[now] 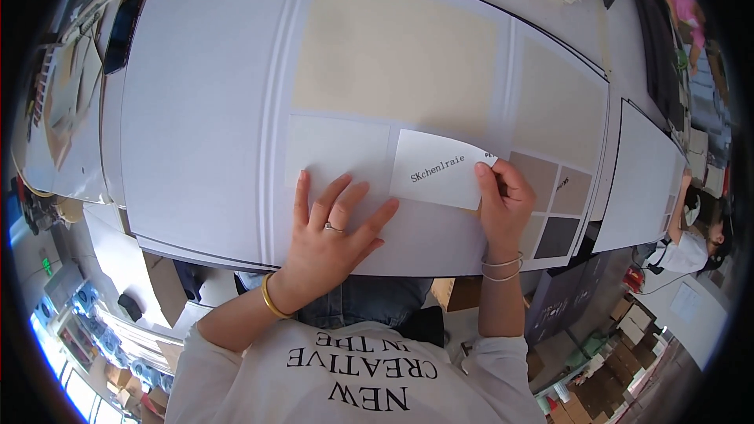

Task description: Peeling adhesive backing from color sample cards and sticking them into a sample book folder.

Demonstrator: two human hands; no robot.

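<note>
White card [432, 173], right end between right fingers [515, 180]

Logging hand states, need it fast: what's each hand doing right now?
Left hand: open, spread on the pale board, gripping nothing visible.
Right hand: closed, pinching the right end of the white card.
</note>
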